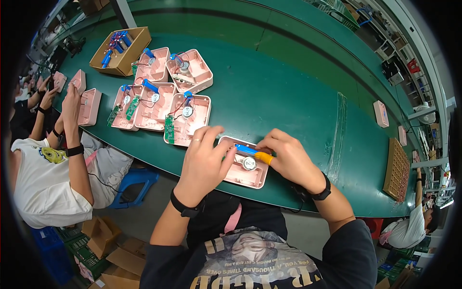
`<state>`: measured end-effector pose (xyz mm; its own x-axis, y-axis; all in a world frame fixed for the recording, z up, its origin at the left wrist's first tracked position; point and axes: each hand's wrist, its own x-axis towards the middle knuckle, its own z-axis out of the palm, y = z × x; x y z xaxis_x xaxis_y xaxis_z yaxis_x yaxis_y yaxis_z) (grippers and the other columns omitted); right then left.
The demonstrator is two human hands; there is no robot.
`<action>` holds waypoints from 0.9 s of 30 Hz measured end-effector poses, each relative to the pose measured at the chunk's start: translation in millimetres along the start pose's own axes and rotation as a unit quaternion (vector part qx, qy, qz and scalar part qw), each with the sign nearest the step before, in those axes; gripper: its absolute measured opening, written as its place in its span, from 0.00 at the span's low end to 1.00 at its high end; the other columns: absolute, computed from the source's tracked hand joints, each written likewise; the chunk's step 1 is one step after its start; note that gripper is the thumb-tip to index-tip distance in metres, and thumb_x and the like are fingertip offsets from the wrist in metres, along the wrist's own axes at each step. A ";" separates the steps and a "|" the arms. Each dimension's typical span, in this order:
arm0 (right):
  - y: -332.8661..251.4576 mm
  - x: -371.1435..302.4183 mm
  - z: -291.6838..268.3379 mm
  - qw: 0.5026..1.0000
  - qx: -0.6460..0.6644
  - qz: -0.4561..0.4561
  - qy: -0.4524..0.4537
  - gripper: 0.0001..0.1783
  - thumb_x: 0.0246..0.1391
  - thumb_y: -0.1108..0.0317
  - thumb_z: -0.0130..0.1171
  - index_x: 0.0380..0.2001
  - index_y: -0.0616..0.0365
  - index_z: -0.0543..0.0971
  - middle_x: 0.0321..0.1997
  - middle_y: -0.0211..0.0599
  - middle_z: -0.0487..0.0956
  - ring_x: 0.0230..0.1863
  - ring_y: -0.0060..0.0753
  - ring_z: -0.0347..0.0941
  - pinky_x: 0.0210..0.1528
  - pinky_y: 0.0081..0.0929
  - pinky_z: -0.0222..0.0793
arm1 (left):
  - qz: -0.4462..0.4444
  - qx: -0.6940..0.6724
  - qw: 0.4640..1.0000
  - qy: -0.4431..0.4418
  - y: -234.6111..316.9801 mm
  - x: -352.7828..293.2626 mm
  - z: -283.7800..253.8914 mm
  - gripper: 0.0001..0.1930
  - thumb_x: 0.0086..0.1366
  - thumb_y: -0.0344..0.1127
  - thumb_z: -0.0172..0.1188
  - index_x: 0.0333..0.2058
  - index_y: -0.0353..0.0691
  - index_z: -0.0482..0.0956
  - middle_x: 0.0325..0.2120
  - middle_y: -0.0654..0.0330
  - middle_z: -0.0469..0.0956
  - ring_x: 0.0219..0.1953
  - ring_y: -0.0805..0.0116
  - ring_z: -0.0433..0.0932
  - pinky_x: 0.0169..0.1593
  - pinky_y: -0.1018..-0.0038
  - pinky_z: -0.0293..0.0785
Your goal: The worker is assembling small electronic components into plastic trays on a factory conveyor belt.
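A pink plastic housing (pixel 248 181) lies on the green table right in front of me. Inside it are a blue cylindrical battery (pixel 245 150) along the far wall and a round silver part (pixel 249 164). My right hand (pixel 291 156), with a yellow cover on the thumb, is closed at the battery's right end, thumb and bent fingers against it. At the housing's left side is my left hand (pixel 202 156), its fingers apart and the thumb near the battery's left end. That hand hides the housing's left part.
Several similar pink housings (pixel 195 139) with batteries, wires and green boards (pixel 169 130) stand to the left. Behind them is a cardboard box (pixel 98 65) of blue batteries. A divided tray (pixel 395 168) sits far right. Co-workers sit at both sides; a blue stool (pixel 137 185) stands left.
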<state>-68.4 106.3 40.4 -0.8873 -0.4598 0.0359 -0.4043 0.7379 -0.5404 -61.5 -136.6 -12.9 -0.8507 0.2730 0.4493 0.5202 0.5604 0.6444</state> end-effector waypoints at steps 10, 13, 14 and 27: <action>2.8 -3.8 -0.2 0.999 -0.019 -0.017 -0.030 0.10 0.55 0.74 0.72 0.40 0.64 0.88 0.39 0.43 0.83 0.40 0.50 0.83 0.45 0.41 0.80 | -0.016 0.103 0.982 -0.160 3.8 16.6 -4.8 0.08 0.65 0.33 0.68 0.36 0.34 0.87 0.44 0.51 0.82 0.50 0.48 0.79 0.55 0.55 0.76; 4.2 -4.0 2.6 0.999 -0.015 -0.033 -0.017 0.10 0.55 0.73 0.72 0.40 0.65 0.88 0.38 0.44 0.83 0.39 0.50 0.82 0.44 0.42 0.80 | -0.019 0.065 0.990 -0.120 -3.7 10.7 0.9 0.06 0.66 0.31 0.67 0.36 0.33 0.86 0.44 0.50 0.82 0.49 0.48 0.80 0.57 0.54 0.75; 5.3 -4.8 2.2 0.999 -0.013 -0.032 -0.014 0.10 0.55 0.73 0.72 0.40 0.65 0.88 0.38 0.44 0.83 0.39 0.50 0.82 0.44 0.42 0.80 | -0.021 0.045 0.994 -0.100 -5.0 9.2 2.4 0.06 0.66 0.30 0.66 0.36 0.33 0.86 0.44 0.50 0.82 0.49 0.47 0.80 0.57 0.54 0.75; 10.6 8.6 10.0 0.999 -0.010 -0.023 -0.025 0.07 0.54 0.73 0.69 0.36 0.62 0.88 0.37 0.44 0.83 0.39 0.52 0.82 0.43 0.44 0.80 | -0.057 0.026 0.996 -0.069 3.1 10.4 6.9 0.04 0.68 0.25 0.64 0.37 0.29 0.81 0.44 0.47 0.83 0.44 0.43 0.83 0.49 0.55 0.80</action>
<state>-78.1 105.3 26.6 -0.8559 -0.5169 0.0181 -0.4492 0.7255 -0.5214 -69.2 -126.7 -10.6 -0.9083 0.3075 0.2838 0.4179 0.6329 0.6518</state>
